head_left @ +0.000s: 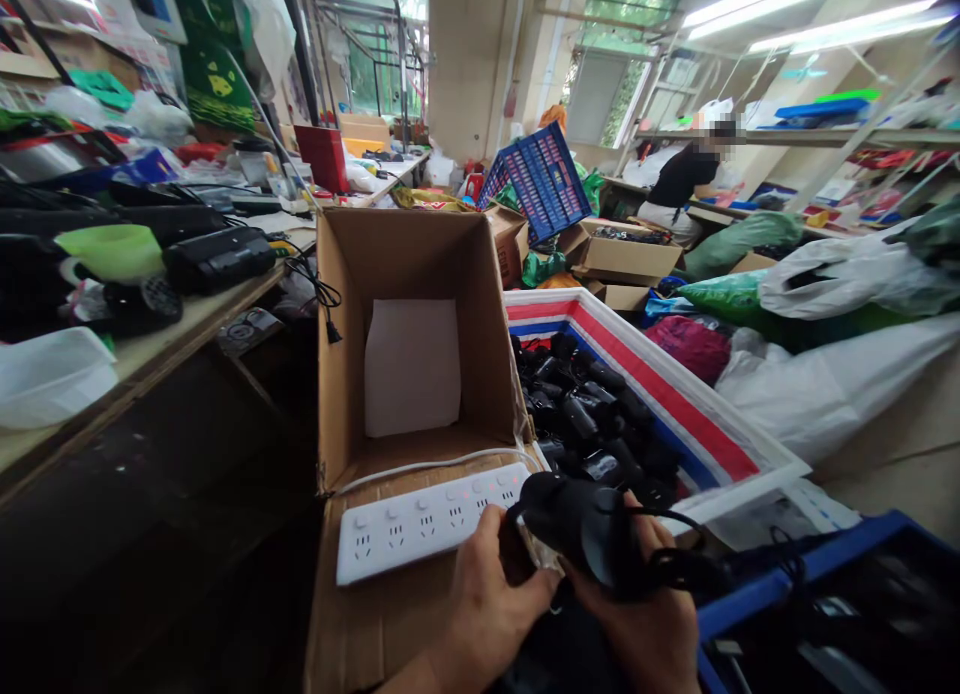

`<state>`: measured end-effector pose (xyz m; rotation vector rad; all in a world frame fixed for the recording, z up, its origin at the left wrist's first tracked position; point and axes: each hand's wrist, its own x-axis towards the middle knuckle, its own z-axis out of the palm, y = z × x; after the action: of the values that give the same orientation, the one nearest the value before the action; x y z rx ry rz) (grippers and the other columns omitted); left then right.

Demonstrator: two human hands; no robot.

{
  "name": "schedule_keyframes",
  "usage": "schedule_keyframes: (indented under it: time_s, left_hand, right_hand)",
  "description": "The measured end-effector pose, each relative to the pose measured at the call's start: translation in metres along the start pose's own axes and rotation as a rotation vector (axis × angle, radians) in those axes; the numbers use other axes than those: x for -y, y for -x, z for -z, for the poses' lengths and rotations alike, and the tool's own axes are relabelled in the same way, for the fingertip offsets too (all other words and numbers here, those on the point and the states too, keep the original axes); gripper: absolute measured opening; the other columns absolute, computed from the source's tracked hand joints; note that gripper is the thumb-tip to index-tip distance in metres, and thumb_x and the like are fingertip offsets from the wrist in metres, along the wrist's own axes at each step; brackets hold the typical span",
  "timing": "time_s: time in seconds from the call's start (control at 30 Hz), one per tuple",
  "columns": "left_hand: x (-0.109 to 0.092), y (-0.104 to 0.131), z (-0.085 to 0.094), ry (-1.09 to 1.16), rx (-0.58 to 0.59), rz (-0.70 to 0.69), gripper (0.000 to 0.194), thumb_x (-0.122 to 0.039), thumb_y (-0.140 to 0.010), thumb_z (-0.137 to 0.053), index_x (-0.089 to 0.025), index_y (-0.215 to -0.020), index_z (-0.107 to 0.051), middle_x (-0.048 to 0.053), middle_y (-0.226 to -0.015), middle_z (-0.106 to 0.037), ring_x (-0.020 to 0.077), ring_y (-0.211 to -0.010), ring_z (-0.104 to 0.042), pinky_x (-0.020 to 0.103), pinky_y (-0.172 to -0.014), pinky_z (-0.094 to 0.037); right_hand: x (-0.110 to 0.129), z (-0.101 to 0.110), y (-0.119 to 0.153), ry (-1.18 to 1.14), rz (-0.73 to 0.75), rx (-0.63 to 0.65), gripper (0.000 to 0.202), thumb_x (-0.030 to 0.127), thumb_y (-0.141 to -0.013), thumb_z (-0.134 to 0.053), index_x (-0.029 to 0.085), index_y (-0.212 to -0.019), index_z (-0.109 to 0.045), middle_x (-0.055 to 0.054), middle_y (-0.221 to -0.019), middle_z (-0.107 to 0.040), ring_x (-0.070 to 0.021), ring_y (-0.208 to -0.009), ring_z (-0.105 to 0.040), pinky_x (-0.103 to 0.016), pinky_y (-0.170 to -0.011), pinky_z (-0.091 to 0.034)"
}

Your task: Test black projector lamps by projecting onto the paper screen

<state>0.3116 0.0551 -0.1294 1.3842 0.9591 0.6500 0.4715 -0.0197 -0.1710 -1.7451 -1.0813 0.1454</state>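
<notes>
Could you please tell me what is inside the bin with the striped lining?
The striped bin holds a heap of black objects. That heap hides whatever lies beneath, and the black device in the hands covers part of the near side.

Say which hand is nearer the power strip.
Left. The left hand is beside the power strip; the right hand is farther off, on the other side of the black device.

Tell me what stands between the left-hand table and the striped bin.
The head view shows an open box between the table and the striped bin, a power strip lying before its opening.
</notes>
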Motion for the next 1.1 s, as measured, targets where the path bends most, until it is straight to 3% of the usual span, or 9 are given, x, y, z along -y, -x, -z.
schedule_keyframes:
  time_s: [0.1, 0.17, 0.27, 0.33, 0.53, 0.63, 0.8, 0.93, 1.1]
  left_hand:
    - [0.000, -0.003, 0.010, 0.024, 0.017, 0.024, 0.025, -0.025, -0.069, -0.068, -0.017, -0.088, -0.053, 0.001, -0.076, -0.061, 0.0162, -0.069, -0.055, 0.026, -0.060, -0.042]
    - [-0.002, -0.007, 0.026, 0.070, 0.022, 0.044, 0.029, -0.023, -0.070, -0.066, -0.016, -0.095, -0.054, 0.003, -0.079, -0.063, 0.0165, -0.069, -0.057, 0.026, -0.059, -0.045]
    - [-0.008, -0.013, 0.061, 0.086, -0.048, 0.055, 0.034, -0.024, -0.069, -0.067, -0.014, -0.099, -0.054, 0.004, -0.081, -0.063, 0.0165, -0.068, -0.059, 0.027, -0.058, -0.048]
    - [-0.012, -0.015, 0.083, 0.089, -0.108, 0.051, 0.038, -0.026, -0.067, -0.070, -0.015, -0.099, -0.053, 0.003, -0.081, -0.063, 0.0166, -0.065, -0.060, 0.028, -0.054, -0.051]
    - [-0.021, -0.010, 0.120, 0.203, -0.216, 0.104, 0.051, -0.030, -0.061, -0.078, -0.015, -0.099, -0.048, 0.001, -0.079, -0.064, 0.0162, -0.061, -0.063, 0.030, -0.053, -0.054]
    - [-0.026, -0.008, 0.126, 0.246, -0.249, 0.090, 0.055, -0.031, -0.059, -0.080, -0.014, -0.100, -0.047, 0.000, -0.076, -0.064, 0.0164, -0.060, -0.065, 0.030, -0.053, -0.055]
    - [-0.030, -0.010, 0.125, 0.357, -0.250, 0.081, 0.055, -0.030, -0.058, -0.081, -0.014, -0.097, -0.046, -0.002, -0.069, -0.065, 0.0159, -0.056, -0.064, 0.029, -0.050, -0.055]
    - [-0.025, -0.010, 0.122, 0.367, -0.233, 0.121, 0.053, -0.029, -0.059, -0.081, -0.015, -0.096, -0.046, -0.001, -0.069, -0.065, 0.0153, -0.055, -0.064, 0.027, -0.050, -0.054]
    - [-0.013, -0.011, 0.123, 0.402, -0.204, 0.135, 0.050, -0.026, -0.062, -0.080, -0.014, -0.097, -0.047, -0.001, -0.067, -0.065, 0.0148, -0.054, -0.064, 0.027, -0.052, -0.054]
  right_hand:
    - [-0.005, 0.005, -0.004, -0.093, -0.018, 0.034, 0.073, 0.043, -0.059, -0.080, 0.023, -0.122, -0.051, -0.010, -0.111, -0.062, -0.0327, -0.097, -0.060, -0.045, -0.083, -0.051]
    - [-0.014, 0.018, -0.007, -0.179, -0.090, 0.238, 0.073, 0.044, -0.062, -0.078, 0.025, -0.126, -0.049, -0.006, -0.103, -0.065, -0.0243, -0.077, -0.063, -0.035, -0.065, -0.055]
    - [-0.032, 0.040, -0.014, -0.054, -0.080, 0.544, 0.039, 0.039, -0.069, -0.073, 0.025, -0.105, -0.064, -0.003, -0.086, -0.067, -0.0195, -0.065, -0.061, -0.030, -0.058, -0.053]
    - [-0.042, 0.048, -0.020, 0.086, 0.024, 0.631, 0.021, 0.037, -0.074, -0.069, 0.024, -0.090, -0.068, -0.004, -0.083, -0.067, -0.0230, -0.073, -0.063, -0.034, -0.065, -0.054]
    - [-0.044, 0.030, -0.039, 0.302, 0.306, 0.610, 0.019, 0.032, -0.083, -0.054, 0.025, -0.083, -0.072, -0.010, -0.089, -0.066, -0.0279, -0.081, -0.060, -0.044, -0.070, -0.050]
    - [-0.029, 0.011, -0.050, 0.195, 0.185, 0.485, 0.020, 0.038, -0.082, -0.058, 0.023, -0.087, -0.072, -0.008, -0.083, -0.063, -0.0254, -0.077, -0.059, -0.039, -0.067, -0.049]
    - [-0.010, -0.035, -0.064, -0.160, -0.069, 0.472, 0.027, 0.045, -0.074, -0.067, 0.019, -0.078, -0.070, -0.002, -0.068, -0.063, -0.0199, -0.064, -0.059, -0.030, -0.059, -0.048]
    - [-0.014, -0.065, -0.067, -0.189, -0.034, 0.505, 0.025, 0.043, -0.076, -0.064, 0.018, -0.076, -0.068, -0.003, -0.068, -0.067, -0.0207, -0.066, -0.062, -0.030, -0.062, -0.049]
    - [-0.026, -0.077, -0.071, -0.148, 0.034, 0.559, 0.023, 0.038, -0.079, -0.060, 0.018, -0.084, -0.070, -0.005, -0.078, -0.071, -0.0231, -0.075, -0.064, -0.033, -0.069, -0.051]
